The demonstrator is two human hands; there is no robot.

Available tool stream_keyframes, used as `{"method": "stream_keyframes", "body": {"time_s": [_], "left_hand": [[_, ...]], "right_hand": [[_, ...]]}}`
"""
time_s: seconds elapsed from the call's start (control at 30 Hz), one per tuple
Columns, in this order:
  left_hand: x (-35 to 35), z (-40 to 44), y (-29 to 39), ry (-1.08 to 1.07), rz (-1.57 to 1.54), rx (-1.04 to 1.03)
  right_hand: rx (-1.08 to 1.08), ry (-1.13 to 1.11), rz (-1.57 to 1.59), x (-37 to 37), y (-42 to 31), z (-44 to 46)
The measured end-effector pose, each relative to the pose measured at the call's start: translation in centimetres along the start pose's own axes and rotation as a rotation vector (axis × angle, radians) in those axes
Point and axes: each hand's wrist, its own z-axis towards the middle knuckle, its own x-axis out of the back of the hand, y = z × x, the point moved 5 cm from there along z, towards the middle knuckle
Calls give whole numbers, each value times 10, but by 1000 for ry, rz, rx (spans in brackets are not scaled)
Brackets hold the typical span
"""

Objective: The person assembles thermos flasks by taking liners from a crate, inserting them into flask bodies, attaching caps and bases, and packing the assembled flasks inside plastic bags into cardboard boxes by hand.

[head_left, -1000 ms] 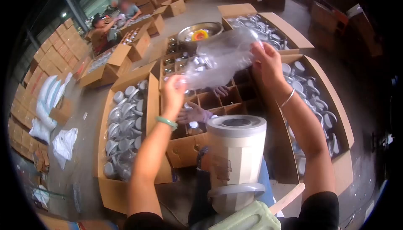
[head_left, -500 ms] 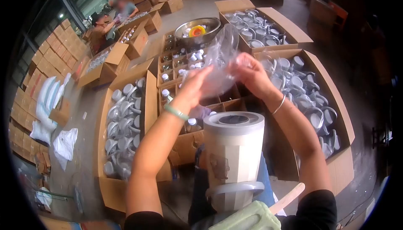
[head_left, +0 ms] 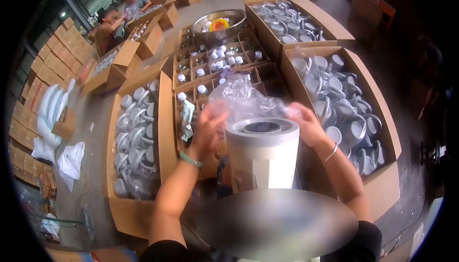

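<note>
A clear plastic bag (head_left: 244,97) is stretched between my two hands, just behind the rim of a tall cream container (head_left: 260,161) with a grey lid. My left hand (head_left: 210,125) pinches the bag's left side. On the other side, my right hand (head_left: 306,123) has its fingers closed on the bag's right edge. Behind the bag lies a divided carton (head_left: 175,78) with white-capped bottles in some compartments. A blurred oval hides what is below the container.
Open cartons of grey-lidded items in plastic stand at left (head_left: 111,166), right (head_left: 389,128) and back right (head_left: 346,32). A metal bowl (head_left: 210,33) sits on the divided carton. Two people (head_left: 107,30) work at the back left. White sacks (head_left: 50,114) lie at the left.
Both hands have moved down with the bag, from above the divided carton to the container's rim, and spread apart. The view has shifted slightly.
</note>
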Motion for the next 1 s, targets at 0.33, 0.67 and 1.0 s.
{"method": "stream_keyframes", "body": {"time_s": [0.33,0.67,1.0], "left_hand": [[14,-160,-25,-128,770,-447],[-20,-243,12,-293,820,-539],[-37,-367,-60,-549,1500,-630]], "right_hand": [[314,-158,-602,-38,-16,-126],[352,-202,-935,-85,33,-187],[538,-143,-1104,-191,6,-220]]}}
